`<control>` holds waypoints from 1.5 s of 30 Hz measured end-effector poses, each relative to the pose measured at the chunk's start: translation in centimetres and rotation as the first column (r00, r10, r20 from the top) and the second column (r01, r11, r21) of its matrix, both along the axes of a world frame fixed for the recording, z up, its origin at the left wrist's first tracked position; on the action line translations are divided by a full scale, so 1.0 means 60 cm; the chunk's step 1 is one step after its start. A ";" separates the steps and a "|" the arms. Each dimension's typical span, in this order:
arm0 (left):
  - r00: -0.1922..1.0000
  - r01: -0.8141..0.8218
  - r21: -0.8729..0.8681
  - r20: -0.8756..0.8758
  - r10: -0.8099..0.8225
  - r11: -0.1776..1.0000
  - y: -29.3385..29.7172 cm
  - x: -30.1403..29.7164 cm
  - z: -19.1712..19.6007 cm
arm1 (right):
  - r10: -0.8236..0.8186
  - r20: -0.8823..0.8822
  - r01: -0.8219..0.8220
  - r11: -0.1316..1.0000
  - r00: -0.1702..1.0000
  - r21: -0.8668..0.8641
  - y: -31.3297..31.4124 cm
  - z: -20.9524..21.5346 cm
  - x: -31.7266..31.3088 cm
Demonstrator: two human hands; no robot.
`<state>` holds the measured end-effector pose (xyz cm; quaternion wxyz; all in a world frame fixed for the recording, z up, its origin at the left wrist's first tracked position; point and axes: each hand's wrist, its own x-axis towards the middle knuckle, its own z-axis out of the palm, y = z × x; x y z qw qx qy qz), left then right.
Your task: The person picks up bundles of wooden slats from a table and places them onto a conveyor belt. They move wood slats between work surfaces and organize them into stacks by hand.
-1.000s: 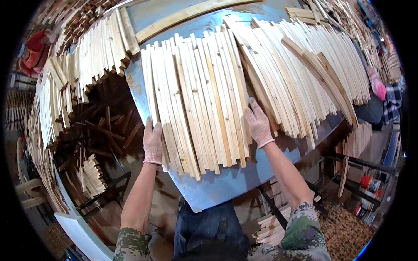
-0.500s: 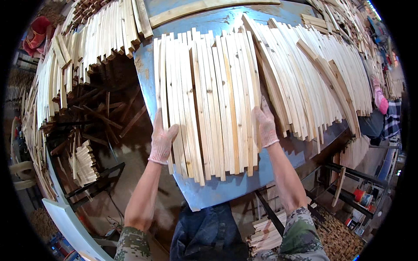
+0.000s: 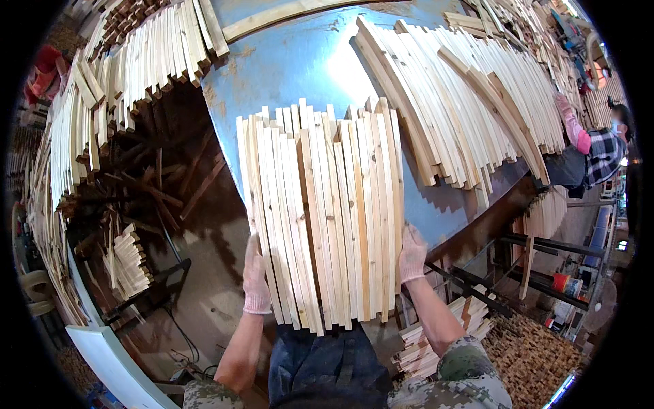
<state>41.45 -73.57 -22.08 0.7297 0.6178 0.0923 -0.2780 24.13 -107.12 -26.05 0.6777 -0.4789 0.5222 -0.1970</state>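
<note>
A flat batch of several pale wooden slats [image 3: 320, 211] lies side by side, its near end hanging past the front edge of the blue worktable [image 3: 293, 68]. My left hand [image 3: 255, 276], in a pink glove, presses against the batch's left edge. My right hand [image 3: 411, 253], also gloved, clamps the right edge. Both hands squeeze the slats together from the sides. The slat ends nearest me are uneven.
More slats [image 3: 463, 102] fan across the table's right half. Stacked slats [image 3: 136, 61] line the left, above a dark pit of scrap sticks [image 3: 157, 184]. Short bundles [image 3: 436, 334] sit below the table on the right. Another person [image 3: 593, 150] in a checked shirt works at the far right.
The batch between my hands has slid toward me off the big pile, and both hands moved down with it. The bare blue table now shows behind the batch.
</note>
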 end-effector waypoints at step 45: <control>0.877 0.237 -0.061 -0.417 -0.240 0.970 0.173 -0.123 -0.056 | 0.042 0.170 -0.128 0.833 0.985 0.538 0.151 0.024 -0.190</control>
